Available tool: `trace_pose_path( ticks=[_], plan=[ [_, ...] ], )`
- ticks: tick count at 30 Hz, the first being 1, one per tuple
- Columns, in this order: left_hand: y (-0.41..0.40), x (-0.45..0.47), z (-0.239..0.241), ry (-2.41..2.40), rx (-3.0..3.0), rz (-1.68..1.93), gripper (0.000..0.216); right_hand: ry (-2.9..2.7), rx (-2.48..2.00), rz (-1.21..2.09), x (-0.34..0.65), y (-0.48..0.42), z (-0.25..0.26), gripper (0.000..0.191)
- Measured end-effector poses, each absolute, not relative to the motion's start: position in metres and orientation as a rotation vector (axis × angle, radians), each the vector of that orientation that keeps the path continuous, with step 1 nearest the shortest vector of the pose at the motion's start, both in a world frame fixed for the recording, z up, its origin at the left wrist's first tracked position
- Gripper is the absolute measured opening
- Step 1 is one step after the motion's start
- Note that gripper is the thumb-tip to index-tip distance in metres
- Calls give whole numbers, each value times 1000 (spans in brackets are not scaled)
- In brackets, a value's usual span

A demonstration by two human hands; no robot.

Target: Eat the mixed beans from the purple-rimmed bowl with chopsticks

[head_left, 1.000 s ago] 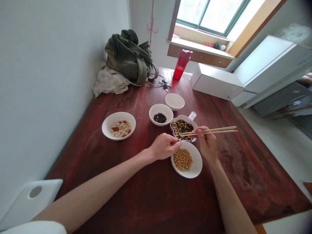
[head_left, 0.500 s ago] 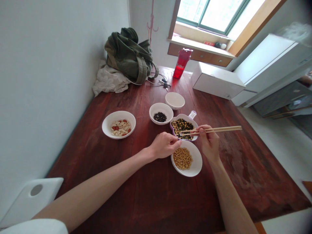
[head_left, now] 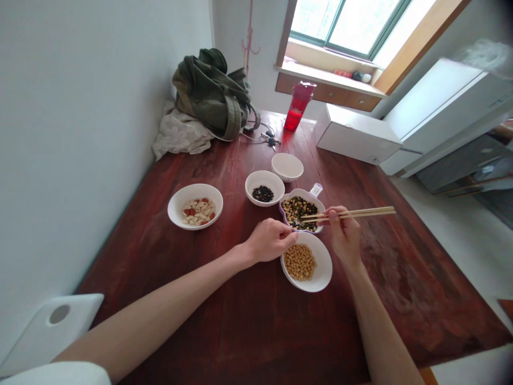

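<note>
My right hand (head_left: 345, 235) grips a pair of wooden chopsticks (head_left: 360, 212), their tips among the mixed dark and yellow beans (head_left: 298, 207) in a purple-edged bowl with a handle (head_left: 316, 190). My left hand (head_left: 270, 240) is closed, its thumb and fingertips at the touching rims of that bowl and a white bowl (head_left: 323, 272) of yellow soybeans (head_left: 300, 262). What sits between its fingers is hidden. Just beyond stands a white bowl (head_left: 252, 179) with some black beans (head_left: 263, 193). Behind it is another white bowl (head_left: 287, 167) with nothing visible inside.
To the left is a white bowl (head_left: 174, 206) of pale and reddish-brown nuts or seeds (head_left: 198, 212). A green bag (head_left: 216, 96), keys (head_left: 271, 140), a red bottle (head_left: 298, 107) and a white box (head_left: 356, 133) stand along the far side of the wooden table (head_left: 240, 321).
The chopstick tips have shifted slightly to the right within the mixed beans. My left hand keeps its place at the bowl rims.
</note>
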State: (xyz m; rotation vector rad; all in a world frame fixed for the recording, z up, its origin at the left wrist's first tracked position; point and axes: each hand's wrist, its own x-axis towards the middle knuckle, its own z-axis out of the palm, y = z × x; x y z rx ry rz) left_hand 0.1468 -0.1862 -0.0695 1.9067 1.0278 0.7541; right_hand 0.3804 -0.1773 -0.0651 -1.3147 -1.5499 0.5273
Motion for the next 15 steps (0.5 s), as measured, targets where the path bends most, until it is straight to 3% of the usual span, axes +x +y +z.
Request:
trace_pose_path(
  ticks=[7, 15],
  plan=[
    [-186, 147, -69, 1030, 1919, 755, 48, -1633, -1288, 520, 377, -182, -60, 21],
    [-187, 146, -69, 1020, 1913, 769, 47, -1640, -1252, 538, 373, -187, -53, 23]
  ],
)
